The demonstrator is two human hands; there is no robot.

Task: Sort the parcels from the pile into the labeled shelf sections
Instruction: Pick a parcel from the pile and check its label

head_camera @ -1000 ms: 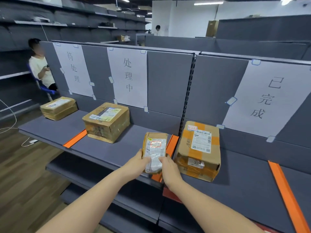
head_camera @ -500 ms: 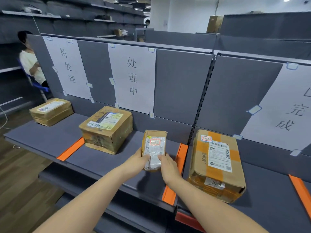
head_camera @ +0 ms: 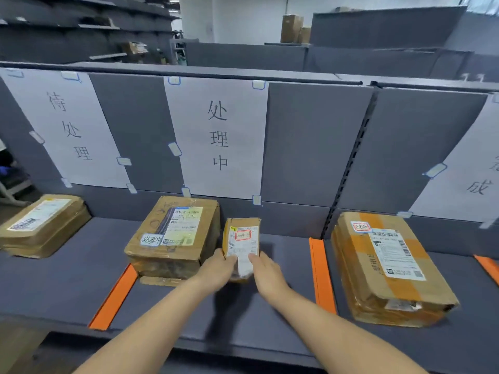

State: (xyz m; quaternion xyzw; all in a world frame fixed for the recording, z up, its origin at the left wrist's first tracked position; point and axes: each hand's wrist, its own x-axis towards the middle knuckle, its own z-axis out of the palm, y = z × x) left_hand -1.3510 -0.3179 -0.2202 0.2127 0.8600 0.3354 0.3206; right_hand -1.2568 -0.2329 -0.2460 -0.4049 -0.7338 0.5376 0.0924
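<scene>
A small brown parcel (head_camera: 242,238) with a white label and a red-framed sticker stands tilted over the middle shelf section, under the paper sign 处理中 (head_camera: 217,136). My left hand (head_camera: 220,268) grips its lower left edge and my right hand (head_camera: 266,271) grips its lower right edge. Just left of it a larger cardboard box (head_camera: 172,236) lies in the same section. Whether the small parcel's bottom touches the grey shelf (head_camera: 283,306) is hidden by my hands.
A flat box (head_camera: 40,225) lies in the left section under the sign 待处理 (head_camera: 67,128). An orange-taped box (head_camera: 388,265) lies in the right section. Orange divider strips (head_camera: 113,298) (head_camera: 321,273) split the shelf. More shelving and cartons stand behind.
Both hands carried the small parcel leftward and deeper, from over the orange divider into the middle section beside the larger box. The view has shifted left and closer.
</scene>
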